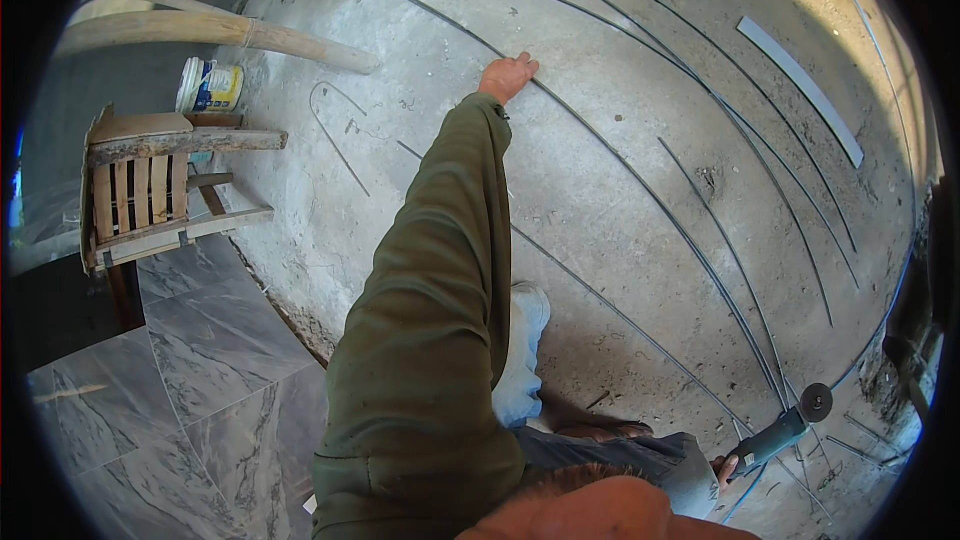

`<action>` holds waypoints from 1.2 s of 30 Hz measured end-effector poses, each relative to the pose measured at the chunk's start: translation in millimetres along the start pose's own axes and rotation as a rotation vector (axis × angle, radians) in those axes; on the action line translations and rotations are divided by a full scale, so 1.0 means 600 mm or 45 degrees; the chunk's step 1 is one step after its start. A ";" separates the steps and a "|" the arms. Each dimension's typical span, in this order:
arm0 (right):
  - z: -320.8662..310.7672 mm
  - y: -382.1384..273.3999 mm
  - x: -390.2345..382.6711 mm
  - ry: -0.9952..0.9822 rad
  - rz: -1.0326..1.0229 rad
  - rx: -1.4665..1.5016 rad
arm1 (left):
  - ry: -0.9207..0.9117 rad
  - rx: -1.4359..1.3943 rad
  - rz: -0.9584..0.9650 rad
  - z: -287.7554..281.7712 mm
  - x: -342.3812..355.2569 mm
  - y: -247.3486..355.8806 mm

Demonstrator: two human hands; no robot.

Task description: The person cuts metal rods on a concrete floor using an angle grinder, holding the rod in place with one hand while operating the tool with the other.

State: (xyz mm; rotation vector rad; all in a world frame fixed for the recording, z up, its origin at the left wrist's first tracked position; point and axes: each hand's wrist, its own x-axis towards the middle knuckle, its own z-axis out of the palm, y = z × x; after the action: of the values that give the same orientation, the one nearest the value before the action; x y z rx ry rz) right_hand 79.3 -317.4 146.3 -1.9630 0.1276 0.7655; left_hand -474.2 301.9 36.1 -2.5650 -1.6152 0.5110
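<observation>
My left arm, in an olive-green sleeve, reaches far out over the concrete floor. At its end my left hand [508, 77] is closed on a long thin steel rod [610, 148] lying on the floor. This rod runs from the far left down to the near right. Low on the right my right hand [725, 469] grips an angle grinder [772, 441]; only part of its fingers shows beside my jeans. The grinder's round disc [816, 401] stands close to the near ends of several rods. Whether the disc touches any of them I cannot tell.
More rods [735, 115] lie across the floor on the right, near a flat pale strip [800, 90]. A bent rod [338, 145] lies left, by a wooden chair [150, 162], a bucket [212, 86] and a bamboo pole [215, 31]. A blue cable [893, 305] runs along the right.
</observation>
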 end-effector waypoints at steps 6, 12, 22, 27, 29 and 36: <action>-0.002 -0.005 -0.004 0.037 0.084 -0.008 | 0.051 -0.024 0.006 0.009 -0.001 -0.001; 0.020 -0.027 -0.027 -0.009 0.062 -0.069 | 0.123 -0.051 0.045 0.017 0.000 -0.004; -0.004 -0.011 -0.007 -0.076 0.041 -0.125 | 0.046 -0.043 -0.017 0.012 0.004 -0.006; 0.018 -0.020 -0.011 -0.045 -0.008 -0.069 | 0.042 -0.056 -0.035 0.010 0.002 0.002; 0.026 -0.022 -0.010 -0.047 -0.013 -0.058 | 0.084 -0.036 -0.001 0.010 0.001 0.001; 0.039 -0.030 0.001 -0.058 -0.038 -0.045 | 0.084 -0.032 0.008 0.012 0.001 0.004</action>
State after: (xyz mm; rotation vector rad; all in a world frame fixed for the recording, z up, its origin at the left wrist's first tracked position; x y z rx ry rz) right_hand 76.4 -288.8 152.6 -1.9749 0.0579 0.7977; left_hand -474.4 300.8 28.4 -2.5762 -1.6033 0.4049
